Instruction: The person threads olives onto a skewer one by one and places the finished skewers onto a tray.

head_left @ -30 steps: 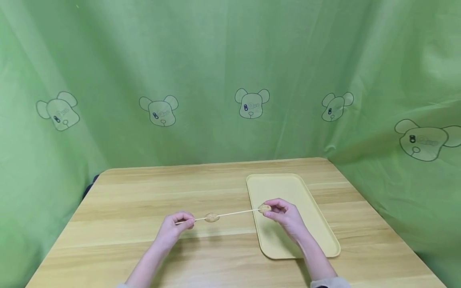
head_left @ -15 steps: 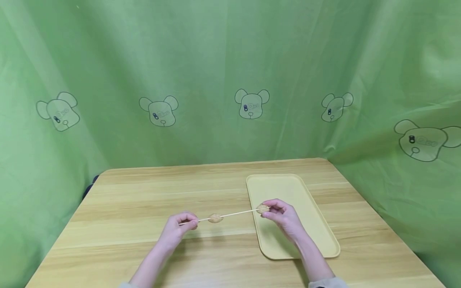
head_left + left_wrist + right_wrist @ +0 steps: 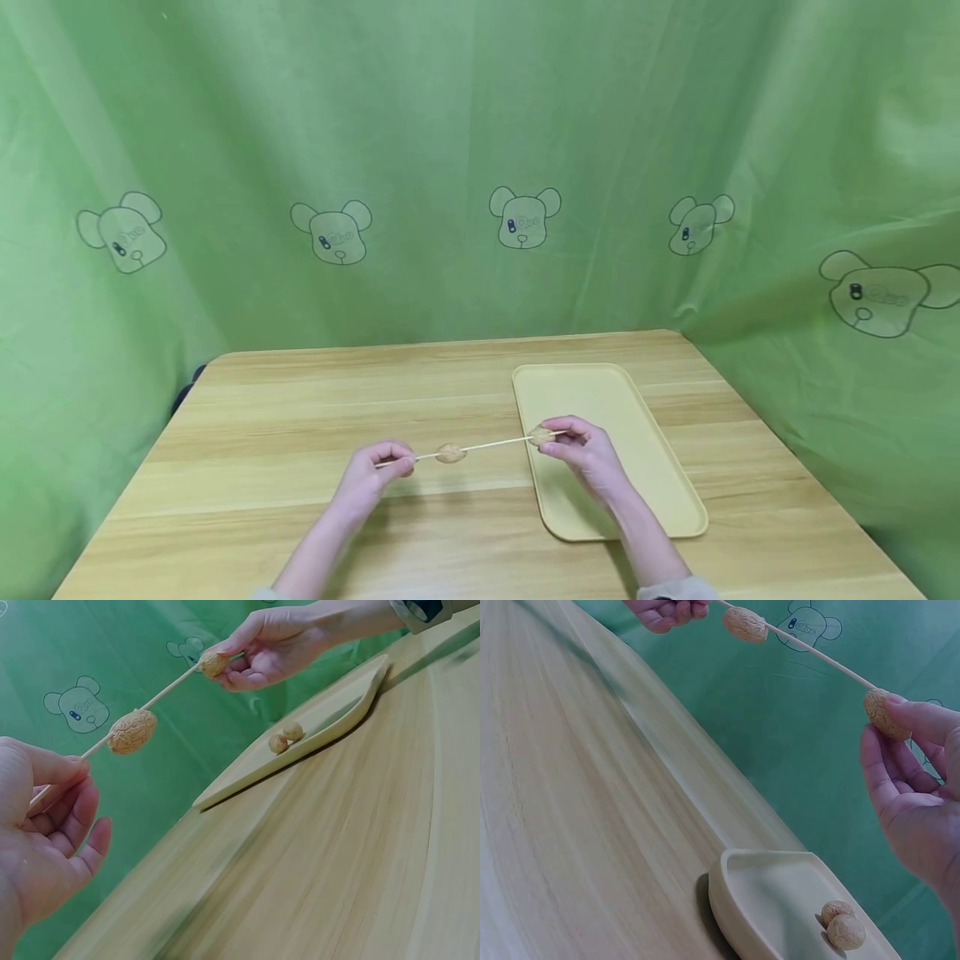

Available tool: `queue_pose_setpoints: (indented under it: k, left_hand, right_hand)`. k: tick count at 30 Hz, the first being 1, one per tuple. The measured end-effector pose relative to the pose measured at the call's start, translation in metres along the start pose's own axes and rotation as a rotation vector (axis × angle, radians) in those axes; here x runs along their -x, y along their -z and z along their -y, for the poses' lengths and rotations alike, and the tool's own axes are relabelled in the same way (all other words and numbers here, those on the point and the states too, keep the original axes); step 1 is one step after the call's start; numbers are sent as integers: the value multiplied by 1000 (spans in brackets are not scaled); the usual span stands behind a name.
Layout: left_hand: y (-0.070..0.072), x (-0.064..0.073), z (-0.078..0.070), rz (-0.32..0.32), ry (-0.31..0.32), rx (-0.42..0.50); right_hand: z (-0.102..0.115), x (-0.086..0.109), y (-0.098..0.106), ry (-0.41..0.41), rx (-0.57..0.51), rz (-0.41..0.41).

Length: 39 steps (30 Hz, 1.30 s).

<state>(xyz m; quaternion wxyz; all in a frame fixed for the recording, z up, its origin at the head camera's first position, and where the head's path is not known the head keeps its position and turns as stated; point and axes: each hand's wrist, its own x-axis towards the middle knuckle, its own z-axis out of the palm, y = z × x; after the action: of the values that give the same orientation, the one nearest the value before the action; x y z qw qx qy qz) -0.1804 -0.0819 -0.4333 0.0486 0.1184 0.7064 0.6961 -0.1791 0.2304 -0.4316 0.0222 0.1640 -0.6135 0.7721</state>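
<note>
In the head view my left hand (image 3: 375,475) pinches a thin wooden skewer (image 3: 495,443) near its left end. One wrinkled, tan, oval ball of food (image 3: 451,453) is threaded on it, a little beyond those fingertips. A second wrinkled ball (image 3: 541,436) sits farther along, pinched between the thumb and fingers of my right hand (image 3: 588,458). The skewer's tip pokes out past this second ball. Both balls hang above the table, slightly tilted with the skewer, as the left wrist view also shows for the nearer ball (image 3: 133,731).
A yellow rectangular tray (image 3: 581,387) lies on the wooden table (image 3: 337,392), under my right hand. Two similar balls (image 3: 846,931) rest together in it, hidden from the head view. A green curtain (image 3: 427,275) with bear-head drawings surrounds the table.
My right hand has slid its ball slightly left along the skewer, and the tip now extends past it. My left hand and the first ball have shifted a little to the right.
</note>
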Motion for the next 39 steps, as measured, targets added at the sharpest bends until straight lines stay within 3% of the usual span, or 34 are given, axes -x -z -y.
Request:
queue_pose_setpoints:
  k: [9,17,24,39]
  left_hand:
    - [-5,-1,2,12,-21,2]
    - [-10,-1,2,34,-17,11]
    - [-13,-2,0,13,6,13]
    - [-10,-3,0,30,-9,26]
  right_hand:
    - [2,1,-4,-17,31,-19]
    - [1,1,-3,-4,-20,24]
    - [0,-1,-6,-5,-51,33]
    - [-6,-7,-21,-12,-75,35]
